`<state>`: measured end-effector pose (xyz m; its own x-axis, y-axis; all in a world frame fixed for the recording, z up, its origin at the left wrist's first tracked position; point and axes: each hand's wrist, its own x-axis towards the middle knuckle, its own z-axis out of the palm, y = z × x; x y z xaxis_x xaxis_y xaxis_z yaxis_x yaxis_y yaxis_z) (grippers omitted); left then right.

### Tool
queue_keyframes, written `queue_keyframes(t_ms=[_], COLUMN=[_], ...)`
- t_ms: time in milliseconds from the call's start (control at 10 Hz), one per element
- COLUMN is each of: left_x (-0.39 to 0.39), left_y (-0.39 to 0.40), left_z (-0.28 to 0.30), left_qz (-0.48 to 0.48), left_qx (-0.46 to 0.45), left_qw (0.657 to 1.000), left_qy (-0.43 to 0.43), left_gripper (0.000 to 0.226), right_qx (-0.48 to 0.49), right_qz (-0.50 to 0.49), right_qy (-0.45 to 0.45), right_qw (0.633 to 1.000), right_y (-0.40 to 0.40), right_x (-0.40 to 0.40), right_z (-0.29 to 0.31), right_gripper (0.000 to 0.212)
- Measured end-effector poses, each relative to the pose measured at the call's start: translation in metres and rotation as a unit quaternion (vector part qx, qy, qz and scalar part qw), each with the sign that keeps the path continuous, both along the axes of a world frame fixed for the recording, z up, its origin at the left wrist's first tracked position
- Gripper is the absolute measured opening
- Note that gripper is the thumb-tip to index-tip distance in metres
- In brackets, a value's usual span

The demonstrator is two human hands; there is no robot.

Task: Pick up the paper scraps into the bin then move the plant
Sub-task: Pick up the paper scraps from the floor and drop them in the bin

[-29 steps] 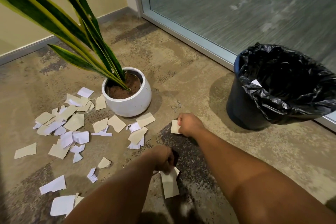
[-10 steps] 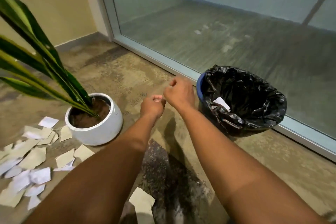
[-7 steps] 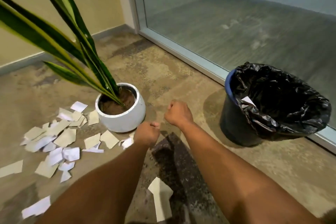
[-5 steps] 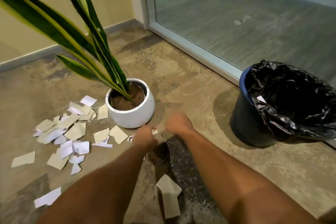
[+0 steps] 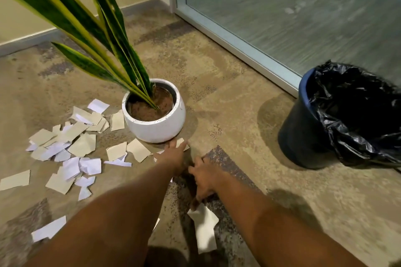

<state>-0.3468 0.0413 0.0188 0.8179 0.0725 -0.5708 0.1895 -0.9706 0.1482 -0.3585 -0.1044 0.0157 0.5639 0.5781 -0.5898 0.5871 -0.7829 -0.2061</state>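
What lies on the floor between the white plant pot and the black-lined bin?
In the head view the stretch between the white plant pot and the bin is bare carpet; no paper scraps lie there, only the bin's shadow.

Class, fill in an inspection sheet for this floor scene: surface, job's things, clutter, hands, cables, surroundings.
Surface: mottled tan carpet, dark patches.
Job's things: paper scraps scattered left of the white plant pot; black-lined bin at right.
Clutter: nothing seen beyond the scraps.
Hands: left hand spread on a scrap by the pot; right hand reaching down to the folded scrap.
Cables: nothing seen.
Surroundings: glass door, beige wall.
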Motion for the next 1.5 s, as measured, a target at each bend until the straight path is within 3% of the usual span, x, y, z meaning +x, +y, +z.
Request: queue_keyframes(t_ms=[100,300,600,800,900,1000,1200,1300,1400,1500], left_x=[0.0,-0.002,-0.015,-0.013,-0.011,-0.011,-0.012,-0.013,-0.015,-0.019], left_y=[0.0,-0.004,-0.024,-0.029,-0.033,-0.036,-0.033,-0.026,-0.02,-0.017], left_z=[-0.005,-0.012,-0.017,-0.015,-0.012,-0.006,-0.008,-0.007,-0.007,-0.009], left_qz=[-0.015,-0.002,0.071,0.109,0.146,0.194,0.212,0.201,0.191,0.191], left_qx=[0.002,-0.039,-0.094,-0.11,-0.124,-0.146,-0.153,-0.129,-0.111,-0.106], left_qw=[0.999,0.993,0.99,0.984,0.977,0.966,0.962,0.968,0.973,0.974], left_qy=[-0.039,-0.108,-0.084,-0.085,-0.098,-0.086,-0.077,-0.072,-0.06,-0.053], left_gripper=[0.081,0.046,0.041,0.031,0.034,0.036,0.028,0.028,0.031,0.031], right_qx=[0.0,-0.011,-0.043,-0.026,-0.023,-0.023,-0.028,-0.035,-0.062,-0.013], right_qz=[0.065,0.137,0.138,0.071,0.142,0.169,0.198,0.114,0.137,0.057], right_qy=[-0.002,-0.005,0.024,0.077,0.037,0.061,0.017,0.088,0.033,0.033], right_qw=[0.998,0.99,0.989,0.994,0.989,0.983,0.98,0.989,0.988,0.998], right_y=[-0.004,-0.015,-0.021,-0.025,-0.022,-0.014,-0.008,-0.008,-0.015,-0.017], right_x=[-0.001,-0.007,-0.046,-0.059,-0.059,-0.063,-0.066,-0.069,-0.073,-0.073], right_z=[-0.004,0.003,0.018,0.018,0.021,0.024,0.015,0.016,0.007,0.01], right_gripper=[0.099,0.124,0.115,0.041,0.044,0.077,0.089,0.075,0.044,0.059])
